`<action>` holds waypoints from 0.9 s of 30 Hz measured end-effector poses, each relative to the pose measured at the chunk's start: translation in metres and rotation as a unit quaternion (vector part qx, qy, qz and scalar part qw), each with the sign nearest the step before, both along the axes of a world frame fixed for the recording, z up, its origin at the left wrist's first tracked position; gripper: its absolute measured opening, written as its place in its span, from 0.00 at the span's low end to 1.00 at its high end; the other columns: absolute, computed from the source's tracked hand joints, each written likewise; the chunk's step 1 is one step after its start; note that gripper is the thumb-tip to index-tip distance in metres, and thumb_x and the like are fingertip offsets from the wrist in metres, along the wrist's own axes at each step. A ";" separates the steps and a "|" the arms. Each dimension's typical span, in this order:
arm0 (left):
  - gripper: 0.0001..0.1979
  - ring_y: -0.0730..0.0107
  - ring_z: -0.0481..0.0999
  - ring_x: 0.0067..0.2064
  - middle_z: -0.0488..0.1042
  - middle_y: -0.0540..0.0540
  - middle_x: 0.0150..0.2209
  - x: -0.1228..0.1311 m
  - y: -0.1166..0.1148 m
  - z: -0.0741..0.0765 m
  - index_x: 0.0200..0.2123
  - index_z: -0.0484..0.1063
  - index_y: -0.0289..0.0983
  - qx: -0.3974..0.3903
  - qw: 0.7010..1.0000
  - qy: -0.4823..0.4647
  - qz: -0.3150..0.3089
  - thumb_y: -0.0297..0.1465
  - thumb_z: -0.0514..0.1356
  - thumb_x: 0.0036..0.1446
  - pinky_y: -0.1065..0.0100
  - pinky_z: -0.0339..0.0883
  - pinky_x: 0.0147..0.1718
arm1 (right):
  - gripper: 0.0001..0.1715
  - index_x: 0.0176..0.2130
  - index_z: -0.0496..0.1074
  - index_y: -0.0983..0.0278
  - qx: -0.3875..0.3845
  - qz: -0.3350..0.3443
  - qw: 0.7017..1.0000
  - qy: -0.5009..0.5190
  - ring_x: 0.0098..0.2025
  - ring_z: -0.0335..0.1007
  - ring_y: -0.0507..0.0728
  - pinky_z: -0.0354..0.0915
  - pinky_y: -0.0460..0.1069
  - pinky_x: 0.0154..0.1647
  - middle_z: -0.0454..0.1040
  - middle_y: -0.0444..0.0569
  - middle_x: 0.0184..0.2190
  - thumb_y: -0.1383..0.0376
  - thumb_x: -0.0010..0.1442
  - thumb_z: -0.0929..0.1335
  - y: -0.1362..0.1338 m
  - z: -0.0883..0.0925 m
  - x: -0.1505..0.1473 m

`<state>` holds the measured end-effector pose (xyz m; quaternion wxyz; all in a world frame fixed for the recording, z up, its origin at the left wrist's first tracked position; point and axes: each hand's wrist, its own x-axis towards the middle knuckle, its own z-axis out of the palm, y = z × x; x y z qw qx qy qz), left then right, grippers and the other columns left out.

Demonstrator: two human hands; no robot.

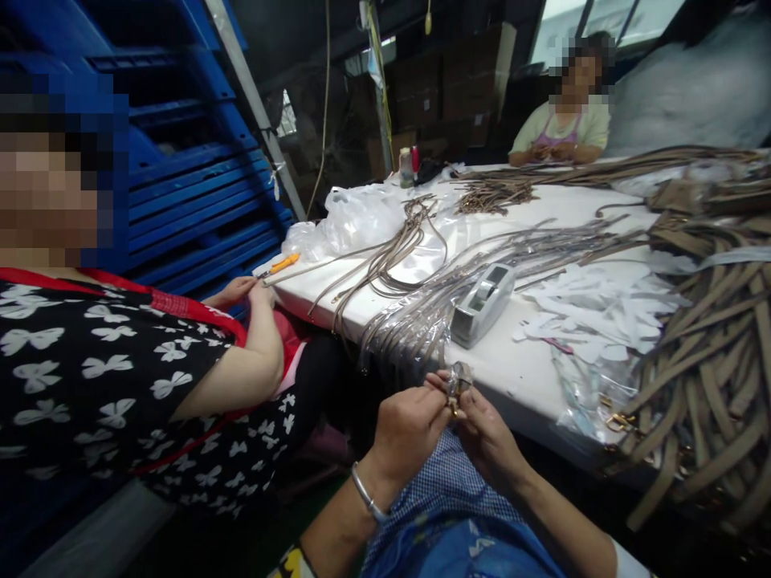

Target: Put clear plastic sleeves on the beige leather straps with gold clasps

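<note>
My left hand (405, 425) and my right hand (485, 433) meet just below the table's front edge, over my lap in blue checked cloth. Both pinch a small metal clasp (458, 380) wrapped in clear plastic. A silver bangle sits on my left wrist. Directly above the hands, a bundle of thin tan straps in clear plastic sleeves (415, 321) hangs over the white table (518, 369).
A grey tape dispenser (482, 303) stands near the table edge beside white paper cutouts (593, 309). Wide tan straps (711, 377) pile up at right. A seated person in a black bow-print top (120, 377) is at left, hand by an orange tool (283, 263). Another person (563, 120) sits at the far end.
</note>
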<state>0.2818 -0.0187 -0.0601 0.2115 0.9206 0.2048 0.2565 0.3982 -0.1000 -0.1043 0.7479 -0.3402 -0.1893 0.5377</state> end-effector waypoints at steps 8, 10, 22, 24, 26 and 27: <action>0.07 0.71 0.75 0.35 0.77 0.47 0.38 0.025 -0.004 0.011 0.37 0.74 0.37 -0.294 0.954 -0.057 -0.021 0.24 0.62 0.54 0.74 0.69 0.34 | 0.22 0.54 0.71 0.58 0.040 -0.015 0.999 0.013 0.59 0.64 0.64 0.59 0.61 0.59 0.74 0.53 0.54 0.55 0.63 0.67 -0.011 -0.003 0.008; 0.11 0.72 0.74 0.31 0.77 0.47 0.40 0.032 -0.005 0.010 0.41 0.74 0.37 -0.356 0.933 -0.053 -0.013 0.25 0.63 0.52 0.75 0.69 0.28 | 0.23 0.56 0.70 0.57 0.048 -0.021 0.999 0.010 0.58 0.65 0.65 0.60 0.61 0.58 0.73 0.53 0.54 0.55 0.63 0.66 -0.014 -0.004 0.010; 0.13 0.75 0.71 0.24 0.77 0.47 0.31 0.067 -0.005 0.006 0.41 0.77 0.32 -0.463 0.886 -0.026 -0.026 0.26 0.63 0.50 0.75 0.68 0.23 | 0.28 0.59 0.67 0.59 0.063 -0.065 0.991 -0.097 0.61 0.60 0.64 0.56 0.61 0.60 0.68 0.54 0.59 0.50 0.65 0.61 -0.019 -0.016 0.037; 0.13 0.74 0.72 0.27 0.77 0.45 0.35 0.072 -0.007 0.004 0.41 0.79 0.34 -0.441 0.897 -0.034 -0.024 0.27 0.62 0.51 0.75 0.69 0.25 | 0.27 0.58 0.68 0.58 0.065 -0.078 0.991 -0.089 0.60 0.61 0.63 0.57 0.60 0.60 0.67 0.53 0.60 0.50 0.66 0.61 -0.017 -0.018 0.039; 0.14 0.74 0.73 0.28 0.77 0.45 0.39 0.076 -0.010 0.003 0.44 0.79 0.36 -0.420 0.906 -0.037 -0.025 0.27 0.62 0.52 0.76 0.69 0.24 | 0.27 0.58 0.68 0.57 0.063 -0.089 0.991 -0.079 0.58 0.64 0.63 0.60 0.60 0.58 0.68 0.53 0.59 0.49 0.65 0.61 -0.017 -0.019 0.042; 0.15 0.74 0.73 0.28 0.77 0.45 0.39 0.078 -0.011 0.003 0.45 0.79 0.37 -0.412 0.910 -0.035 -0.026 0.28 0.61 0.53 0.76 0.69 0.23 | 0.28 0.58 0.68 0.56 0.058 -0.096 0.991 -0.076 0.56 0.65 0.63 0.62 0.59 0.56 0.68 0.53 0.59 0.49 0.65 0.62 -0.017 -0.019 0.043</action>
